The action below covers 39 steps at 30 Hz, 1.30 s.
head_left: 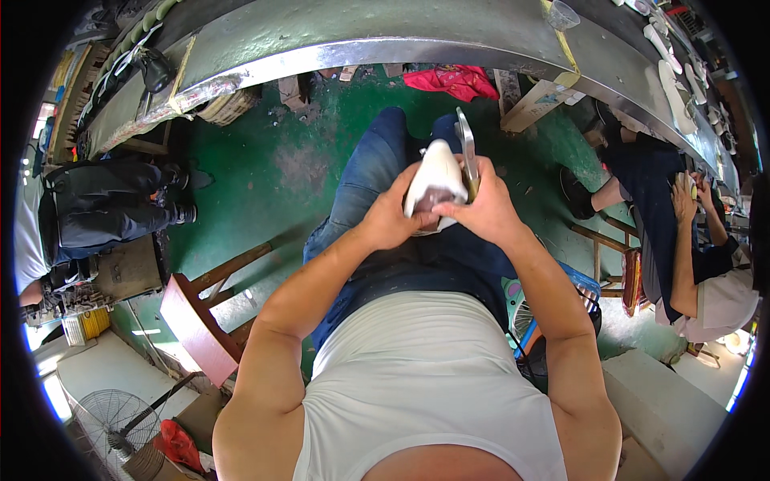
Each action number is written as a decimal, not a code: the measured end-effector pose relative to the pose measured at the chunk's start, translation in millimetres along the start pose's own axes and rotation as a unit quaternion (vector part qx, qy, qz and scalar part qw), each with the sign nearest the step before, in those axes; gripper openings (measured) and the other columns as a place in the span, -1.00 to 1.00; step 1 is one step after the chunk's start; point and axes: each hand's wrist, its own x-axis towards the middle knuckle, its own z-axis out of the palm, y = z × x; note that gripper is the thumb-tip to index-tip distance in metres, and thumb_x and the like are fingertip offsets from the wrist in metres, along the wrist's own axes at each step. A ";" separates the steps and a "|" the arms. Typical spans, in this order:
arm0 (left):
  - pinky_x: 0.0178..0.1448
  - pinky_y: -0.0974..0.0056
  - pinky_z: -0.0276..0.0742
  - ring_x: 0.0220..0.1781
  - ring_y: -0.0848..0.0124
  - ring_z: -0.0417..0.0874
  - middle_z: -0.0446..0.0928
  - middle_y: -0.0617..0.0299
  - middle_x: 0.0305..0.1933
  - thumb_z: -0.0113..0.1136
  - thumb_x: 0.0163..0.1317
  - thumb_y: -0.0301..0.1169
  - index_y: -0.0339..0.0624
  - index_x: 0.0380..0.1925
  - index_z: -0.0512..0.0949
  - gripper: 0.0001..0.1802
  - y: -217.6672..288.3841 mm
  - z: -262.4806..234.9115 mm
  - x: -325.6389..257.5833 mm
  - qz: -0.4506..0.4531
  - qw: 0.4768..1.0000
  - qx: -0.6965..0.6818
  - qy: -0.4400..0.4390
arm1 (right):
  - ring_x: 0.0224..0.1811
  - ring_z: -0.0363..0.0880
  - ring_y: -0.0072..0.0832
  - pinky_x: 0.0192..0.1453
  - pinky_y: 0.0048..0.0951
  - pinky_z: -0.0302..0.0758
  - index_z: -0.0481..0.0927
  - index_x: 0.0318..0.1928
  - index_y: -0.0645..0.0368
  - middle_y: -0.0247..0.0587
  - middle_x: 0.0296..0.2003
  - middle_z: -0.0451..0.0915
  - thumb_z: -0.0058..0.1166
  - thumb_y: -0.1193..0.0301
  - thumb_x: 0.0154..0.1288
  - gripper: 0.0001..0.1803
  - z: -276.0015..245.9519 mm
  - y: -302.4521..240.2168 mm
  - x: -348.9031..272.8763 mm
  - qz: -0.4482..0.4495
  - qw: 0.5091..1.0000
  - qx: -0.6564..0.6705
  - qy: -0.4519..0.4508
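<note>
A white shoe point(434, 178), its toe pointing away from me, is held above my lap. My left hand point(393, 212) wraps its left side, with the thumb near the brownish-grey opening. My right hand point(491, 207) grips the right side, its thumb pressed at the edge of that opening. In the same right hand, a shiny metal hand tool point(466, 138) stands up beside the shoe, its long bright part reaching past the toe. My fingers hide its lower part, so its exact kind does not show. The underside of the shoe is also hidden.
Ahead runs a long metal-edged workbench point(385, 50), with a clear plastic cup point(562, 15) and, at right, several pale shoe parts point(675, 96). People work at both sides. A pink-topped wooden stool point(200, 329) and a fan point(112, 429) stand left; red cloth point(453, 81) lies under the bench.
</note>
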 end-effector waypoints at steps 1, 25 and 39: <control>0.42 0.15 0.37 0.39 0.10 0.44 0.38 -0.10 0.36 0.40 0.23 -0.28 -0.19 0.47 0.12 -0.11 5.0 -2.1 5.1 -0.007 1.000 -0.012 0.022 | 0.03 0.65 0.02 0.15 -0.17 0.53 0.34 0.14 0.34 0.16 0.01 0.59 0.47 0.11 0.06 -0.19 -0.9 -3.1 2.2 0.037 0.999 -0.030 0.015; 0.55 0.25 0.13 0.49 0.24 0.28 0.22 -0.04 0.49 0.28 0.14 -0.54 -0.14 0.57 -0.28 0.14 -47.3 21.6 -23.0 -0.133 0.982 -0.095 -0.089 | -0.12 0.66 -0.41 -0.09 -0.33 0.58 0.43 0.20 0.29 -0.01 -0.10 0.64 0.11 0.43 0.32 -0.55 -41.4 29.7 -81.1 0.307 0.913 0.051 -0.262; 0.44 0.21 0.30 0.39 0.29 0.40 0.33 0.07 0.43 -0.39 0.56 0.07 -0.13 0.54 0.02 -0.28 -32.8 46.6 -18.8 -0.209 0.832 -0.513 0.026 | -0.22 0.65 0.00 -0.13 -0.05 0.55 0.53 -0.11 0.35 0.10 -0.30 0.65 0.14 0.43 0.22 -0.72 -25.5 -8.0 -29.2 -0.017 0.858 -0.347 -0.378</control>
